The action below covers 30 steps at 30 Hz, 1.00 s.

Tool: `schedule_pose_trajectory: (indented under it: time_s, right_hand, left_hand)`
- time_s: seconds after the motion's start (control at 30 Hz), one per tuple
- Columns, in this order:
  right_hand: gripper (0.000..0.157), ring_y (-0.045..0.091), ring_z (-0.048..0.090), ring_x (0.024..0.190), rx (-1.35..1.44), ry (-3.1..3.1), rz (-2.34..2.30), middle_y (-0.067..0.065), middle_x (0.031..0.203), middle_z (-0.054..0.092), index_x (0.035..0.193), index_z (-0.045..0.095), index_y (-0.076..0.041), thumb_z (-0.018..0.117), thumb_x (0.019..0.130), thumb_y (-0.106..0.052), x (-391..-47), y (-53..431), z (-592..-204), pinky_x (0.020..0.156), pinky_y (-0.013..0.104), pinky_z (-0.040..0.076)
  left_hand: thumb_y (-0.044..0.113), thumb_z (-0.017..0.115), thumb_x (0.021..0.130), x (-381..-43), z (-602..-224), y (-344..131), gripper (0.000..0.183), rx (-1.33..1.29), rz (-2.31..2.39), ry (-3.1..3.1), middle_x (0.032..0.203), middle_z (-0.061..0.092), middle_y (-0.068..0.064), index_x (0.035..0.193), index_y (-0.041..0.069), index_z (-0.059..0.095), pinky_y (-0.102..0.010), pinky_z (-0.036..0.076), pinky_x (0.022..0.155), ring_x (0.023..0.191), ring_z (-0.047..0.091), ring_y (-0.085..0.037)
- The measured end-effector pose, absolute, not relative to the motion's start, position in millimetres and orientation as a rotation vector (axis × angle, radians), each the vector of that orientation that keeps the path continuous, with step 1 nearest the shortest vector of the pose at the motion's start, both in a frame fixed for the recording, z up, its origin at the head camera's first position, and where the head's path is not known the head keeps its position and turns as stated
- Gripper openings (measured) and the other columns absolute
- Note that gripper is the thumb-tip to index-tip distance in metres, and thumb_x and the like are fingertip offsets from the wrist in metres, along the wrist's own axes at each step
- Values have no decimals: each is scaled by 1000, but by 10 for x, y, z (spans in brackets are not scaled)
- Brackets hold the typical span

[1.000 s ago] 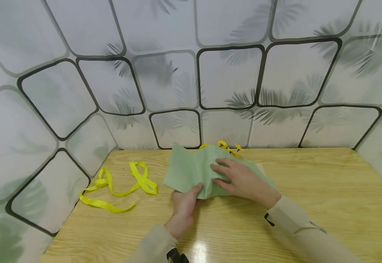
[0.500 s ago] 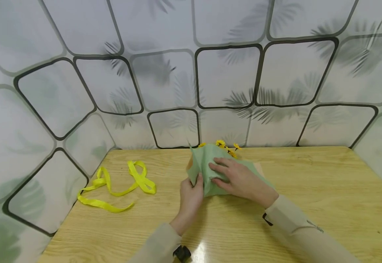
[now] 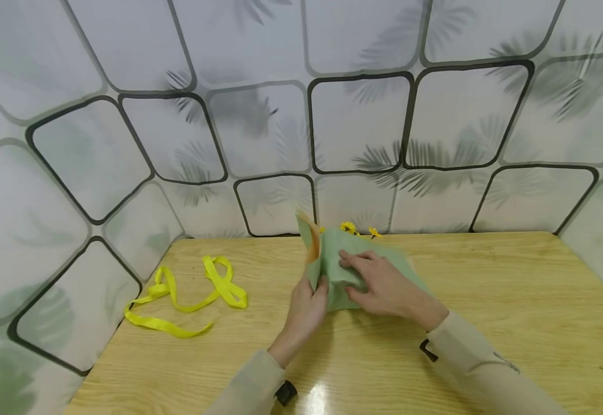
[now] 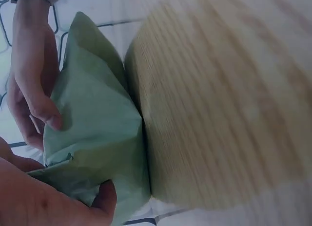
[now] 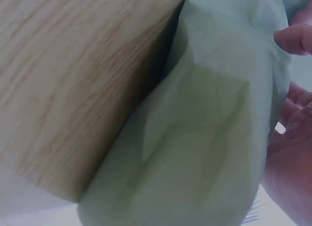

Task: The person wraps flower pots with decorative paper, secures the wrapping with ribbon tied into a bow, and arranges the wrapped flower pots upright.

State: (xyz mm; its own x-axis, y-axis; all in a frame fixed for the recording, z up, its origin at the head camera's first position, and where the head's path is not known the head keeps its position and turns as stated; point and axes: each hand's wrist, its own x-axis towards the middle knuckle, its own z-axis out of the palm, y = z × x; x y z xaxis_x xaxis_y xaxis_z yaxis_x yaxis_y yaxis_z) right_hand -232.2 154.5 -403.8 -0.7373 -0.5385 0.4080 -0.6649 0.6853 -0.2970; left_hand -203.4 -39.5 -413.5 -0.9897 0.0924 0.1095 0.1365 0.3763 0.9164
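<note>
A sheet of green wrapping paper (image 3: 335, 259), with a peach-toned inner side, lies wrapped around yellow flowers (image 3: 348, 227) whose heads show behind its far edge. At the paper's left end my left hand (image 3: 305, 308) pinches a fold between thumb and fingers, and a flap of that end stands up with its peach side showing. Bent fingers of my right hand (image 3: 387, 288) rest on top of the wrap, thumb spread apart from them. In the left wrist view, the left thumb presses the creased paper (image 4: 92, 104). The flower stems are hidden inside the wrap.
A loosely looped yellow ribbon (image 3: 223, 285) lies on the left part of the wooden table (image 3: 514, 300). A patterned cloth wall (image 3: 364, 127) rises right behind the table's back edge and along its left side.
My left hand has moved right and slightly up, bringing the paper's left end inward and raising it into an upright fold. The right hand has stayed nearly in place on the wrap.
</note>
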Motion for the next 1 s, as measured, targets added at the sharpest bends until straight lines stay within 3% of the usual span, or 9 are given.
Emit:
schedule_pose_trajectory:
  time_s: [0.13, 0.23, 0.37, 0.57, 0.83, 1.0]
  right_hand:
    - [52, 37, 62, 123, 997, -2565, 674, 18, 141, 62, 136, 61, 3, 70, 89, -18, -2315, 1566, -4050, 99, 54, 54]
    - [48, 33, 65, 116, 1008, -2542, 677, 20, 135, 59, 133, 65, 1, 70, 89, -17, -2308, 1576, -4056, 92, 48, 57]
    - [51, 28, 66, 111, 1010, -2555, 702, 15, 128, 62, 136, 62, 1, 70, 88, -14, -2298, 1591, -4050, 90, 45, 58]
    - [53, 34, 61, 127, 864, -2678, 988, 15, 136, 64, 140, 50, -1, 67, 91, -12, -2277, 1656, -4000, 104, 55, 51]
    - [28, 32, 66, 120, 814, -2686, 1166, 12, 128, 70, 129, 59, -6, 48, 103, -10, -2287, 1742, -3940, 96, 52, 55]
    - [31, 31, 68, 119, 781, -2698, 1217, 10, 126, 72, 125, 63, -9, 39, 112, -23, -2318, 1765, -3913, 97, 51, 56]
  left_hand:
    - [19, 41, 108, -2066, -4135, -389, 29, -294, -1678, -2602, 103, 66, -13, 121, 2, 61, -36, 49, 81, 90, 58, -18]
    - [21, 41, 108, -2076, -4136, -386, 32, -318, -1686, -2599, 117, 66, -14, 130, 4, 57, -45, 51, 92, 105, 62, -23]
    - [26, 42, 108, -2078, -4147, -383, 48, -313, -1723, -2617, 148, 55, -15, 153, 10, 40, -55, 44, 112, 136, 53, -31]
    - [29, 44, 108, -2112, -4165, -375, 66, -356, -1721, -2651, 165, 35, -15, 165, 14, 15, -57, 35, 121, 150, 38, -33]
    - [32, 45, 107, -2153, -4155, -373, 65, -504, -1537, -2707, 168, 29, -9, 165, 16, 19, -53, 32, 124, 154, 31, -29]
    - [40, 41, 107, -2167, -4143, -385, 64, -567, -1300, -2811, 171, 22, -9, 164, 18, 23, -54, 28, 125, 157, 25, -31]
